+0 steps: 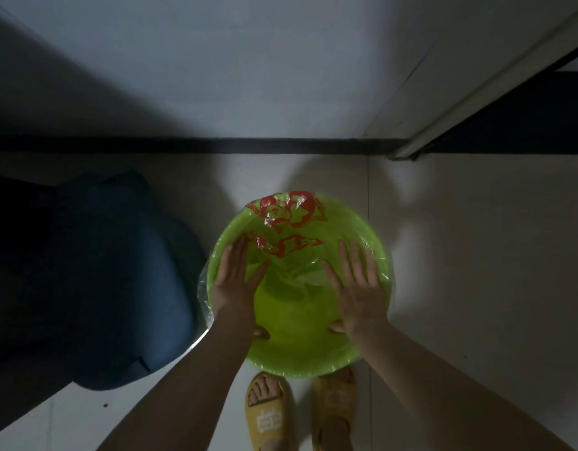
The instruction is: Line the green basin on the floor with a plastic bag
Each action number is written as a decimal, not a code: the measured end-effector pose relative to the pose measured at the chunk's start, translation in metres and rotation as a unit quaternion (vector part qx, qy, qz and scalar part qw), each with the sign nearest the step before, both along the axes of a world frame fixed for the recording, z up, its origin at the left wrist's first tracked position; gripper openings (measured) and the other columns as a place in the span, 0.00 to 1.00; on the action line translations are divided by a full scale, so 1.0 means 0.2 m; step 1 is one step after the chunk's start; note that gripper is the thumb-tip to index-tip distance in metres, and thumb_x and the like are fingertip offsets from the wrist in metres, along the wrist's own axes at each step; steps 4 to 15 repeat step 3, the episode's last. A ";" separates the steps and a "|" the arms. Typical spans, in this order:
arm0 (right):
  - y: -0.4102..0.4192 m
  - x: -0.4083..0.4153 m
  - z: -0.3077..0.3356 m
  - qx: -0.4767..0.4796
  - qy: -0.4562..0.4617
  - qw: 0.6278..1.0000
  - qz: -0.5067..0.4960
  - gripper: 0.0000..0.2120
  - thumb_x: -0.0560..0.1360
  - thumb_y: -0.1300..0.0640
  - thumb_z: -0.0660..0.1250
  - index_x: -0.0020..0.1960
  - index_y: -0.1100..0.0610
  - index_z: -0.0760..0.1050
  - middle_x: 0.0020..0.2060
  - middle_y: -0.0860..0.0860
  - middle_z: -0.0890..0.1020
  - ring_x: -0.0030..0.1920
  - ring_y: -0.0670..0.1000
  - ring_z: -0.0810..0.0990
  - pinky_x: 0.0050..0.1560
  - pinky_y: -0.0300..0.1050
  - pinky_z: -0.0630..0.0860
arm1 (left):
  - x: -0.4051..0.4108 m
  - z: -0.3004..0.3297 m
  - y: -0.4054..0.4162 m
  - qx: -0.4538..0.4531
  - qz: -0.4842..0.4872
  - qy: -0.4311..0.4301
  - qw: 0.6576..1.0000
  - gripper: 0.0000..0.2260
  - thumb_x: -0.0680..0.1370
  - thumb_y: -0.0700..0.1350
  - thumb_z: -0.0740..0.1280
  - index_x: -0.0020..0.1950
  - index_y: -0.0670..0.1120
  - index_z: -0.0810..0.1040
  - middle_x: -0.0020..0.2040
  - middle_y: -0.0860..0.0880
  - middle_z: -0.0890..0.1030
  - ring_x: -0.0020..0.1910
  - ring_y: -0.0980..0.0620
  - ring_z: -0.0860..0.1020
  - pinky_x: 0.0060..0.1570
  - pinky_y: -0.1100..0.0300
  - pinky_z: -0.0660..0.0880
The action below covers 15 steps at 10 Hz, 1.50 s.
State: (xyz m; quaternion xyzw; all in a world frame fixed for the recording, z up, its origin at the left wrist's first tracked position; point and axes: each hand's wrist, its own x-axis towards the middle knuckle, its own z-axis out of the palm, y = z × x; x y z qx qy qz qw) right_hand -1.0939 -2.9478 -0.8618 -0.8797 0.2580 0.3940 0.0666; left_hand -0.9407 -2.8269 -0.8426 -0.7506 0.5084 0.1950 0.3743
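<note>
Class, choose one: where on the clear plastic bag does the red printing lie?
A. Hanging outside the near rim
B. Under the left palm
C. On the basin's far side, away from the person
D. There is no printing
C: the red printing lies on the clear plastic bag at the far side of the round green plastic basin, beyond both hands.

Dark blue bag (118,281) crowding basin's (300,359) left

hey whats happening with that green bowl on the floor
A person is lining the green basin with a clear plastic bag printed in red. The left hand and right hand lie flat inside, pressing the film against the walls. The bag already drapes over the rim.
</note>
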 end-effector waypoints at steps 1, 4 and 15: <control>0.00 0.00 0.03 0.003 -0.001 1.000 0.012 0.59 0.63 0.31 0.68 0.72 0.51 0.30 0.69 0.58 0.26 0.70 0.64 0.27 0.64 0.61 0.25 | 0.01 0.02 0.01 -0.022 0.034 0.099 0.994 0.51 0.64 0.73 0.62 0.70 0.56 0.30 0.73 0.40 0.28 0.72 0.39 0.29 0.57 0.40 0.18; 0.04 0.05 0.38 0.072 -0.105 0.992 0.001 0.45 0.71 0.38 0.64 0.74 0.49 0.38 0.76 0.55 0.36 0.71 0.60 0.28 0.65 0.61 0.23 | 0.03 0.25 0.03 -0.119 0.040 0.188 0.974 0.52 0.61 0.73 0.64 0.71 0.58 0.35 0.72 0.44 0.30 0.69 0.42 0.27 0.62 0.41 0.22; 0.04 0.05 0.38 0.072 -0.105 0.992 0.001 0.45 0.71 0.38 0.64 0.74 0.49 0.38 0.76 0.55 0.36 0.71 0.60 0.28 0.65 0.61 0.23 | 0.03 0.25 0.03 -0.119 0.040 0.188 0.974 0.52 0.61 0.73 0.64 0.71 0.58 0.35 0.72 0.44 0.30 0.69 0.42 0.27 0.62 0.41 0.22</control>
